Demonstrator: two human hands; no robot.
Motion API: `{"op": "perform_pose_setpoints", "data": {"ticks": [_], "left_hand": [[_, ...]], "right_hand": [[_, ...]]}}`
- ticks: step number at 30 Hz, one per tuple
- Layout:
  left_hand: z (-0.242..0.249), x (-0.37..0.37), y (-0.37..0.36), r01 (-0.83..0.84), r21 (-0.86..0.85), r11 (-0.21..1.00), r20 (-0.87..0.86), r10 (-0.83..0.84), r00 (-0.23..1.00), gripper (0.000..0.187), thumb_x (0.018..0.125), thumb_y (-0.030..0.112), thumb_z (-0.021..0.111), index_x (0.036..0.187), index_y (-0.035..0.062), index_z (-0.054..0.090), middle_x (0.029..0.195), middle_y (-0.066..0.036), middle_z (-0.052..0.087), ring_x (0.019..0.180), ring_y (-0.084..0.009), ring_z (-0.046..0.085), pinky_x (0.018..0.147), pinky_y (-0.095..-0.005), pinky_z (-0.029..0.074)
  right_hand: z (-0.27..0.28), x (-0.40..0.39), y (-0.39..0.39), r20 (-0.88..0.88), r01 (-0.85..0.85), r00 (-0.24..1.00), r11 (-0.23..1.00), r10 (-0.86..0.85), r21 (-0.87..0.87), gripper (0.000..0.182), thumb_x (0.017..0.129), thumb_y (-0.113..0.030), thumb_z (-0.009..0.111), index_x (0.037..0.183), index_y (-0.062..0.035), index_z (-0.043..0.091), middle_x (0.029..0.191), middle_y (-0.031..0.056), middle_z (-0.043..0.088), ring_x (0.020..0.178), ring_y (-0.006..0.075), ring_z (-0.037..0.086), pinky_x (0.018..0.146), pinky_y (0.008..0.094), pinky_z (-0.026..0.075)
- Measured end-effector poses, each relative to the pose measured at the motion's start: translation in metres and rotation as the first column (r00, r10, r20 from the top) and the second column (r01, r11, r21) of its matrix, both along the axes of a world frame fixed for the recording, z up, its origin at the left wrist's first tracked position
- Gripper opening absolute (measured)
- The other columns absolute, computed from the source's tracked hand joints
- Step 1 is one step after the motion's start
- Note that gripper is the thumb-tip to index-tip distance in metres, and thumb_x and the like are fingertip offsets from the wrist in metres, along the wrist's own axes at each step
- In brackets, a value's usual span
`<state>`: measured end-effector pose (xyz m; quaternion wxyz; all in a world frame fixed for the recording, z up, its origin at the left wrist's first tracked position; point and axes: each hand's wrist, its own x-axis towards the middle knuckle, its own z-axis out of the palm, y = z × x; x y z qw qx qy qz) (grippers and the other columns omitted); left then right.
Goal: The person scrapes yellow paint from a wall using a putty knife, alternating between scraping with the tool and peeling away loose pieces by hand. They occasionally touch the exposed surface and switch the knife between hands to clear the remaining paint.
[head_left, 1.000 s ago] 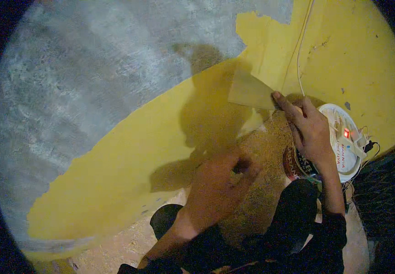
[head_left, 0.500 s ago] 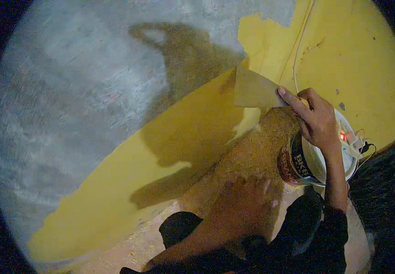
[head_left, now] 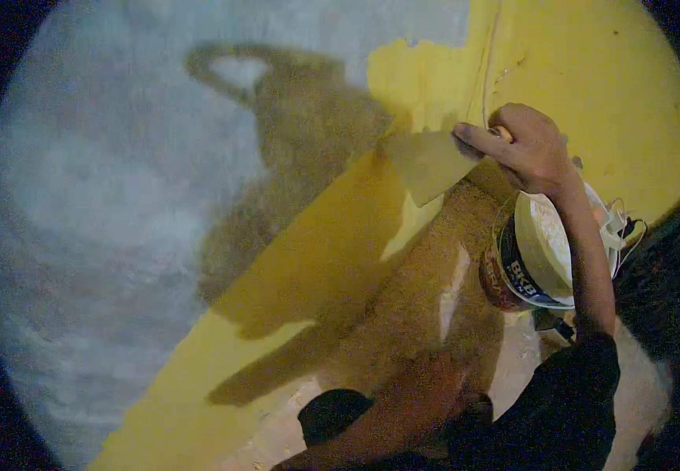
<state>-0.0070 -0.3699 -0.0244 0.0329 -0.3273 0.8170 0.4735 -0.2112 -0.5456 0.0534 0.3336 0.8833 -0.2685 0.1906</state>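
Note:
My right hand point(head_left: 524, 145) is closed around the handle of a putty knife point(head_left: 430, 165). The wide, flared blade points left and lies against the yellow band of the wall point(head_left: 199, 377), by the border with its grey part point(head_left: 104, 196). Low in the view, my left hand point(head_left: 442, 385) is dim and smeared in shadow, near the floor. How its fingers are set does not show.
A labelled paint bucket point(head_left: 522, 271) stands under my right forearm, with a white device and thin wires point(head_left: 619, 228) at its rim. A thin cable point(head_left: 488, 71) runs down the yellow wall. Large shadows cross the wall. My dark-clothed knee point(head_left: 332, 416) is at the bottom.
My right hand and the putty knife have shifted left and slightly up, and the blade has turned. My left hand sits lower in the view. The view itself has shifted a little.

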Motion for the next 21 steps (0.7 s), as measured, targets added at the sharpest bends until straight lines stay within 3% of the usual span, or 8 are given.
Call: {"op": "perform_pose_setpoints", "data": {"ticks": [1,3,7,10,13,14,16,21], "left_hand": [[0.000,0.003,0.001,0.023,-0.013,1.000,0.022,-0.023,1.000,0.037,0.084,0.027,0.050,0.111,0.0017,0.048,0.098,-0.022,0.055,0.094,-0.0407,0.053,0.081,-0.0532,0.041],[-0.003,0.008,0.016,0.061,-0.326,0.943,0.095,-0.032,0.995,0.041,0.083,0.030,0.051,0.114,0.0025,0.047,0.102,-0.021,0.054,0.096,-0.0389,0.052,0.082,-0.0509,0.041],[0.002,0.021,0.019,0.026,-0.346,0.938,-0.014,-0.033,0.999,0.045,0.082,0.031,0.053,0.115,0.0024,0.047,0.106,-0.021,0.052,0.100,-0.0377,0.051,0.085,-0.0498,0.041],[0.005,0.021,0.020,0.022,-0.224,0.974,-0.006,-0.024,1.000,0.047,0.082,0.031,0.054,0.118,0.0011,0.046,0.112,-0.020,0.050,0.104,-0.0368,0.049,0.087,-0.0475,0.041],[0.022,0.023,0.007,0.003,-0.281,0.960,0.093,0.024,0.995,0.052,0.082,0.031,0.055,0.120,-0.0007,0.043,0.111,-0.022,0.051,0.101,-0.0384,0.050,0.086,-0.0478,0.041],[0.030,0.021,0.000,-0.040,-0.202,0.978,0.220,0.085,0.972,0.054,0.082,0.032,0.055,0.122,-0.0005,0.041,0.111,-0.022,0.052,0.100,-0.0392,0.051,0.086,-0.0478,0.041],[0.032,0.023,0.000,-0.123,-0.110,0.986,0.359,0.155,0.920,0.056,0.083,0.033,0.055,0.124,-0.0004,0.039,0.110,-0.023,0.052,0.099,-0.0401,0.051,0.086,-0.0478,0.041],[-0.006,0.032,0.027,-0.354,-0.350,0.867,0.273,0.456,0.847,0.058,0.084,0.038,0.054,0.125,-0.0001,0.038,0.108,-0.024,0.054,0.096,-0.0415,0.053,0.085,-0.0487,0.041]], "right_hand": [[0.002,0.002,-0.001,-0.052,0.036,0.998,0.999,-0.037,-0.008,0.045,0.067,-0.010,0.056,0.111,-0.0206,0.058,0.070,0.0074,0.048,0.061,0.0238,0.050,0.052,0.0335,0.042],[-0.004,-0.001,-0.021,-0.020,-0.017,1.000,0.997,0.015,-0.072,0.047,0.066,-0.016,0.060,0.112,-0.0205,0.055,0.073,0.0077,0.048,0.065,0.0256,0.052,0.055,0.0355,0.043],[-0.009,0.003,-0.059,-0.007,-0.216,0.976,0.961,0.219,-0.173,0.047,0.062,-0.023,0.066,0.106,-0.0154,0.050,0.074,0.0076,0.048,0.069,0.0281,0.053,0.058,0.0382,0.045],[-0.015,0.006,-0.066,-0.017,-0.256,0.967,0.962,0.255,-0.092,0.043,0.063,-0.023,0.064,0.103,-0.0149,0.049,0.074,0.0070,0.047,0.068,0.0271,0.053,0.056,0.0380,0.045],[-0.015,0.003,-0.063,0.006,-0.255,0.966,0.960,0.258,-0.112,0.043,0.064,-0.022,0.062,0.104,-0.0153,0.049,0.074,0.0063,0.047,0.064,0.0261,0.053,0.053,0.0379,0.045],[-0.014,0.004,-0.067,0.010,-0.264,0.964,0.957,0.267,-0.117,0.043,0.064,-0.022,0.062,0.104,-0.0153,0.049,0.074,0.0063,0.047,0.064,0.0261,0.053,0.053,0.0379,0.045],[-0.019,0.008,-0.075,0.044,-0.375,0.920,0.907,0.389,-0.190,0.032,0.058,-0.022,0.061,0.088,-0.0148,0.053,0.066,0.0043,0.044,0.057,0.0233,0.050,0.049,0.0343,0.042],[-0.018,0.013,-0.082,0.102,-0.382,0.910,0.908,0.402,-0.173,0.030,0.060,-0.024,0.062,0.089,-0.0177,0.055,0.065,0.0040,0.044,0.057,0.0224,0.051,0.049,0.0340,0.042]]}}
